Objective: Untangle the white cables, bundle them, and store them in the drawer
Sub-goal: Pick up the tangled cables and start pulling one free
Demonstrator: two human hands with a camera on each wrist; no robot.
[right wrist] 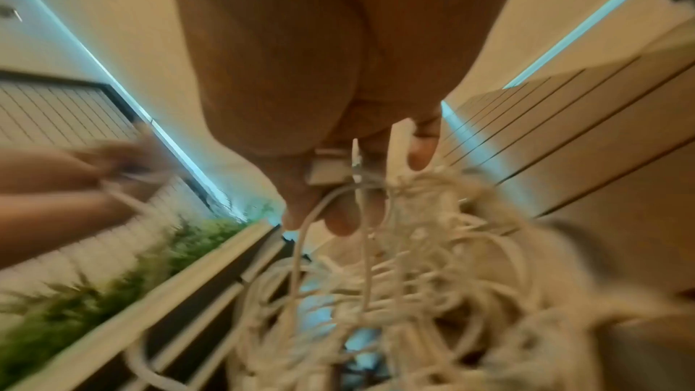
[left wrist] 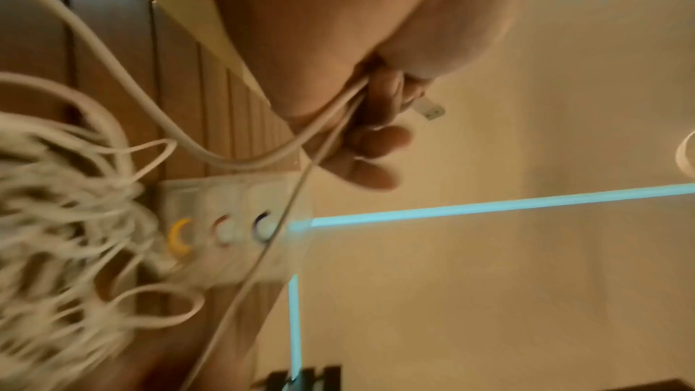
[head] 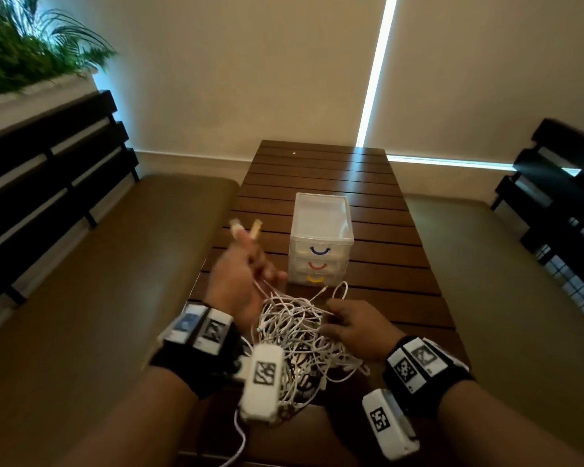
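A big messy pile of white cables lies on the brown wooden worktop, at the edge close to the person. The left hand is lifted up above the left side of the pile. Its fingers are curled around two cable ends, and two plugs stick up out of the top of the hand, blurry in the head view. Thin white cables hang down from this hand into the pile. The left wrist view shows the same cables pinched between the fingers, with one small flat plug poking out past them. The right hand sits low on the right side of the pile. In the right wrist view its fingers are bent around some of the cables, with a little white plug right by them. Just behind the pile stands a small see-through box of three drawers. All three drawers are shut. The top one has a blue handle, the middle one a red handle, and the bottom one a yellow handle. One loop of cable almost reaches the bottom drawer. A padded bench runs along the left of the worktop, and green plants grow up in the far left corner.
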